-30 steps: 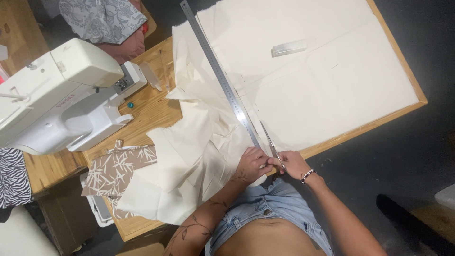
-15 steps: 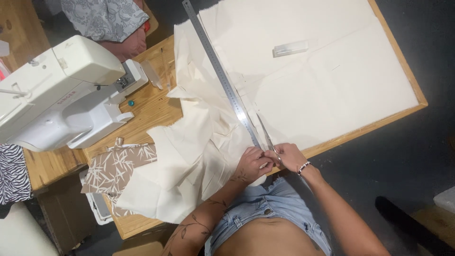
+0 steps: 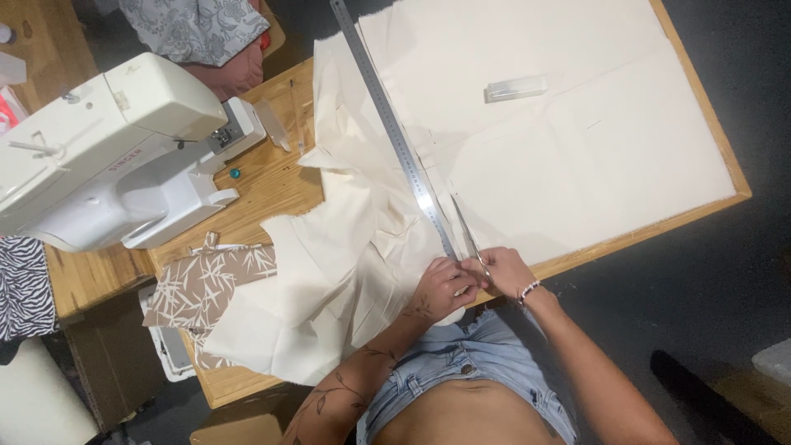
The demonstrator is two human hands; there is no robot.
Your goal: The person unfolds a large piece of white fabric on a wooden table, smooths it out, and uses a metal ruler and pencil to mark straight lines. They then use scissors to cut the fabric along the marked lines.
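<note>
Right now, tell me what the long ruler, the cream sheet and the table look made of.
Long ruler: metal, probably steel; silvery, thin, reflective, with fine graduations.
Cream sheet: woven fabric, likely cotton, matte; it creases and bunches in soft folds near the left hand.
Table: wood, light, smooth finish; grain lines and a raised edge strip show.

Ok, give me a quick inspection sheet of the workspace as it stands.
Surface: wooden table, mostly under cream fabric.
Job's things: scissors and long metal ruler on the fabric.
Clutter: white sewing machine, leaf-print brown fabric, small clear box.
Grippers: right hand holds the scissors; left hand presses the fabric beside it.
Cables: nothing seen.
Surroundings: dark floor, zebra-print cloth at the left edge.
</note>
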